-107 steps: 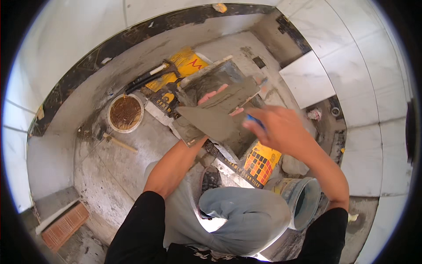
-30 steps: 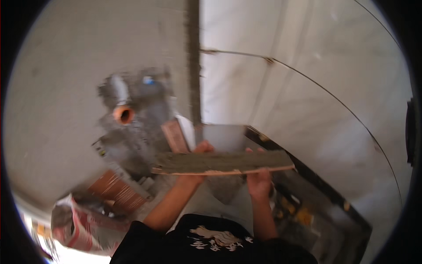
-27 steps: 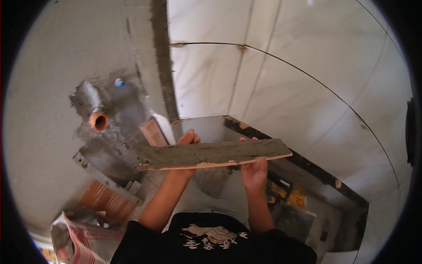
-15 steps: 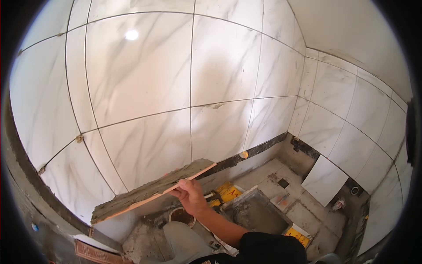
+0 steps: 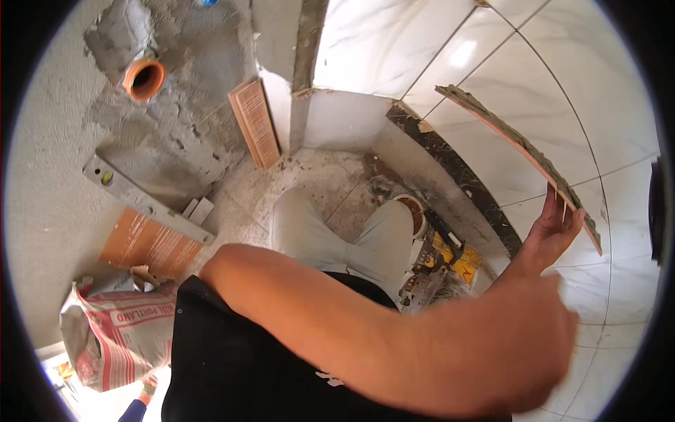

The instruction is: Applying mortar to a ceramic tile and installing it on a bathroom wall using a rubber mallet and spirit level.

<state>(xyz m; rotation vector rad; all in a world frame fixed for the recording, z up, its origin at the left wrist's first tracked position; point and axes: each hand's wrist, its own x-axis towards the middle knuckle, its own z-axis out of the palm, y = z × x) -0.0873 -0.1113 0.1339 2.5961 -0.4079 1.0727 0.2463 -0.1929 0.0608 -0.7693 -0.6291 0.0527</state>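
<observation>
Left arm (image 5: 394,344) is crossing the foreground, its hand blurred; finger state cannot be told. Beyond it, right hand (image 5: 552,235) is gripping the tile (image 5: 520,151), fingers (image 5: 568,224) closed on its lower edge, against the tiled wall (image 5: 492,77).

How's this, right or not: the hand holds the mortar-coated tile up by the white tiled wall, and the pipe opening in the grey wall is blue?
Not quite. The head view shows the pipe opening in the grey wall is orange, not blue. The hand does hold the mortar-coated tile up by the white tiled wall.
</observation>
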